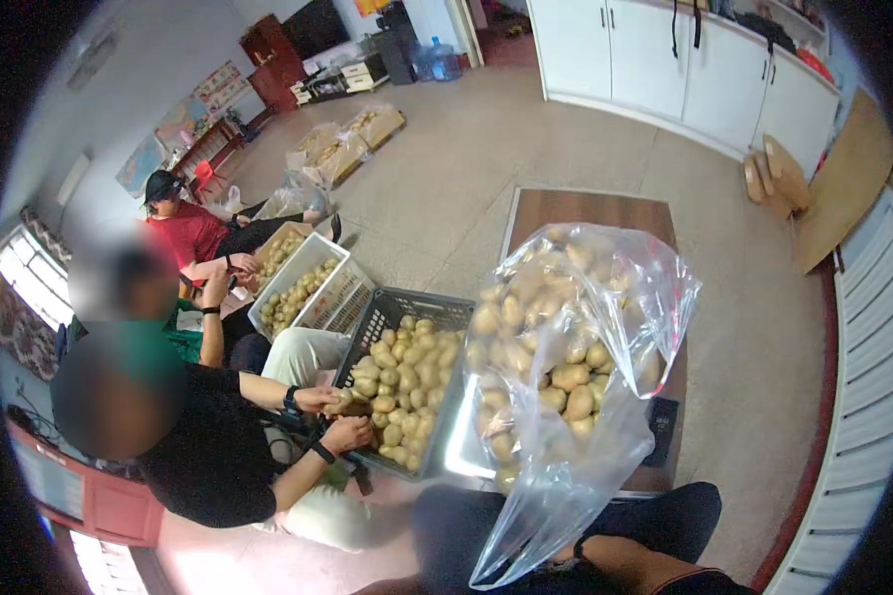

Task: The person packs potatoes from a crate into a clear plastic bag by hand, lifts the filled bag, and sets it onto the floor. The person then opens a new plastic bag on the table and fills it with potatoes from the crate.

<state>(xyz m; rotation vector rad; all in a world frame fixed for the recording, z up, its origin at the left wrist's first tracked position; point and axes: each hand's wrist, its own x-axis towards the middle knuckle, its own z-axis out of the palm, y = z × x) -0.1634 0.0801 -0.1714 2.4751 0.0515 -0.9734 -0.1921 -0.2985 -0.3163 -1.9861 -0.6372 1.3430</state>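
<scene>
One big clear bag [526,493] sits on the worktop [593,206] at 4 o'clock, bulging with tan oval produce [577,402]. Kiwi or potato, can't tell. Fill looks well along, judging by the bulk. Closing not done: plastic is loose, some produce shows uncovered mid-bag, the slack tail hangs toward 5 o'clock, no tie visible. Dark panel [662,433] just beside the bag, reading not legible.

Right hand [564,559] is at 5 o'clock by the bag's tail, mostly hidden; can't tell if the fingers are spread or pinching, or whether they touch plastic. Left hand out of view, state unknown.

Dark crate [377,299] at 8 o'clock, beside the bag, still holds plenty, so lots left there. Co-worker's two hands [347,434] are at its near side, one gripping a single piece. White crate [345,290] at 9 o'clock also well stocked; another person in red [191,233] sits past it.

Plastic-covered trays [372,129] at 11 o'clock on the floor [446,149] hold more; their status is unclear.
</scene>
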